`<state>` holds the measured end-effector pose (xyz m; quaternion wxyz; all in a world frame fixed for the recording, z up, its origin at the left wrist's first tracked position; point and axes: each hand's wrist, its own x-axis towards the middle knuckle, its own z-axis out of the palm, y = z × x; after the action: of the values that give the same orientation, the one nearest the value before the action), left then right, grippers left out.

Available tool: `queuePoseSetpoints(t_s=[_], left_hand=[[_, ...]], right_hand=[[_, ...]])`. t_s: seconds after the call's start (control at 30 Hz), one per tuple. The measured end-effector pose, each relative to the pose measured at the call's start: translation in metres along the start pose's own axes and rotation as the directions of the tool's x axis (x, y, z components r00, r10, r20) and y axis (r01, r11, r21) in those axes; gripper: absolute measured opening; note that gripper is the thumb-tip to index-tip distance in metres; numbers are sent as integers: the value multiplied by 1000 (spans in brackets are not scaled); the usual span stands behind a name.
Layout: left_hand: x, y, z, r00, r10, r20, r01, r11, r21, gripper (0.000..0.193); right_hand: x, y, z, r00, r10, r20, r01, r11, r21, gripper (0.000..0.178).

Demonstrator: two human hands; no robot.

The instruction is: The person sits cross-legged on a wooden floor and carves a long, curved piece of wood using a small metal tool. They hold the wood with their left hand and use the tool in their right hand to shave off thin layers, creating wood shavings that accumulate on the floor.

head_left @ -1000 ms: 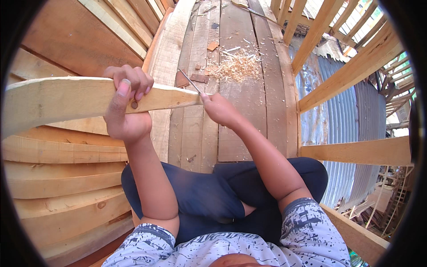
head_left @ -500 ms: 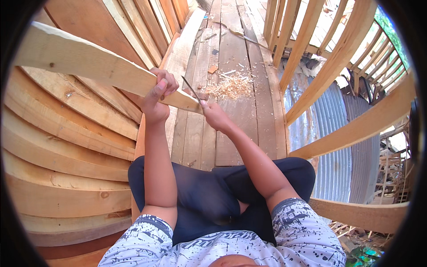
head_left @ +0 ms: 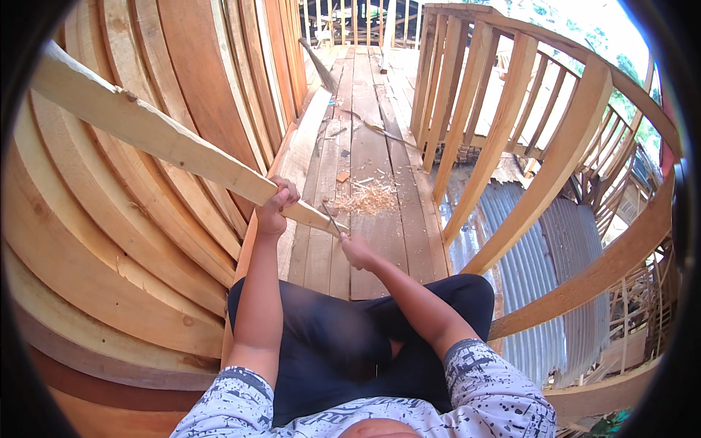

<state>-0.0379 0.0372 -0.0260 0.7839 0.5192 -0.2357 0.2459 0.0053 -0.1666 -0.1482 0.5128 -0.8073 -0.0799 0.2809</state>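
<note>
A long pale wooden plank [head_left: 171, 142] slants from the upper left down to a narrow end in front of me. My left hand [head_left: 277, 208] is closed round it a short way from that end. In my closed right hand [head_left: 358, 252] is a knife, its handle hidden by the fingers. The thin dark knife blade [head_left: 332, 218] lies across the plank near its tip, seemingly touching the wood. My legs are folded on the plank floor beneath both arms.
Pale wood shavings [head_left: 370, 197] lie on the floorboards [head_left: 372, 252] beyond my hands. Plank walling [head_left: 146, 241] rises close on the left; a wooden railing [head_left: 504, 98] runs along the right, with corrugated metal sheets [head_left: 511, 292] below. A broom [head_left: 319, 67] leans farther off.
The view has tilted up, showing more of the far floor and the broom. Both hands keep their holds, and less of the blade shows above the plank.
</note>
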Motion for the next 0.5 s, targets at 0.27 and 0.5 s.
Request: queuePoseSetpoints(t_s=[0.27,0.5], left_hand=[[-16,2,-5,1000,5,-19,-6,999,-52,20],[-16,-9,23,987,122,-102,-128,990,-54,18]], right_hand=[[-21,-14,-11,998,1,69,9,990,-142,42],[-16,-44,-62,993,-105,61,116,972,-204,40]])
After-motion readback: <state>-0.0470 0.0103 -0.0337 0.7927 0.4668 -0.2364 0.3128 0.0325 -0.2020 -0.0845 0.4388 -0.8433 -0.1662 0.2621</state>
